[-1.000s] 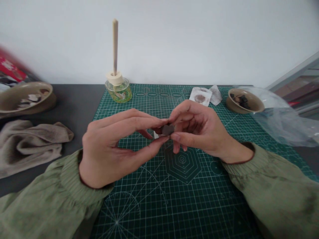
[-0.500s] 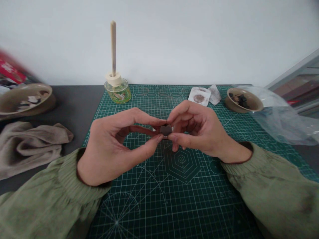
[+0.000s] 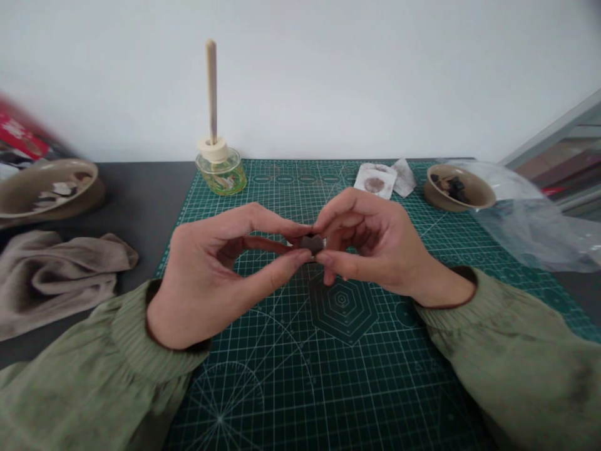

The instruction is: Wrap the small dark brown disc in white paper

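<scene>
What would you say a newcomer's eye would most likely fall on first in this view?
Probably the centre, where the left grip and right grip meet, fingertips pinching a small dark piece above the green cutting mat. Next might come the glass jar at the mat's far left corner, its tall pale stick standing out against the white wall.

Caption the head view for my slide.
Bare left hand and right hand hold a small grey-brown piece above a green gridded cutting mat bearing a round tan bowl.
</scene>
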A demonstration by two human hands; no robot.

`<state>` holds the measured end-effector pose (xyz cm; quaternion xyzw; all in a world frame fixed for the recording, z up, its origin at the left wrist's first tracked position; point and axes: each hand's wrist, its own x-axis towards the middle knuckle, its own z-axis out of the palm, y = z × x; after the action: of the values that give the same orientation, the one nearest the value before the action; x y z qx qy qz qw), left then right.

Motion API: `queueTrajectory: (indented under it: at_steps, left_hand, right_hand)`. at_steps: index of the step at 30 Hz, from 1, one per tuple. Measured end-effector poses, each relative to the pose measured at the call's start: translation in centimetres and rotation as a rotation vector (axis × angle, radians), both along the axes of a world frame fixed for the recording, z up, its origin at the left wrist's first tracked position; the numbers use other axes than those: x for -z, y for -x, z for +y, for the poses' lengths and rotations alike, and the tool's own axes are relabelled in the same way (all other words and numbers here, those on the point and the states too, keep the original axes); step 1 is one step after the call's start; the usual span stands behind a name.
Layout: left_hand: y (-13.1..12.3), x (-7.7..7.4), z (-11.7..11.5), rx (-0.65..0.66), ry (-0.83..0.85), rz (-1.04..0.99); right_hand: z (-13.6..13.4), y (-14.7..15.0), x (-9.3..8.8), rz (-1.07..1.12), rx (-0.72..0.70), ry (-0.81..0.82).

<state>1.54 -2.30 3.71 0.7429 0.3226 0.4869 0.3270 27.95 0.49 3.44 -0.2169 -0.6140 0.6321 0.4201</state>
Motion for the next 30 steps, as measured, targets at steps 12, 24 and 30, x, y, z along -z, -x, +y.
queueTrajectory:
  at_steps: [12, 24, 30]
  left_hand:
    - [-0.23, 0.49, 0.17, 0.021, 0.01, -0.053]
    - [-0.37, 0.71, 0.04, -0.003, 0.004, -0.053]
    - [-0.25, 0.55, 0.03, -0.025, -0.014, -0.027]
  right_hand:
    - [0.44, -0.06, 0.78, 0.059, -0.04, -0.045]
    - [0.17, -0.03, 0.37, 0.038, -0.025, -0.06]
    - [0.19, -0.06, 0.35, 0.011, -0.018, -0.066]
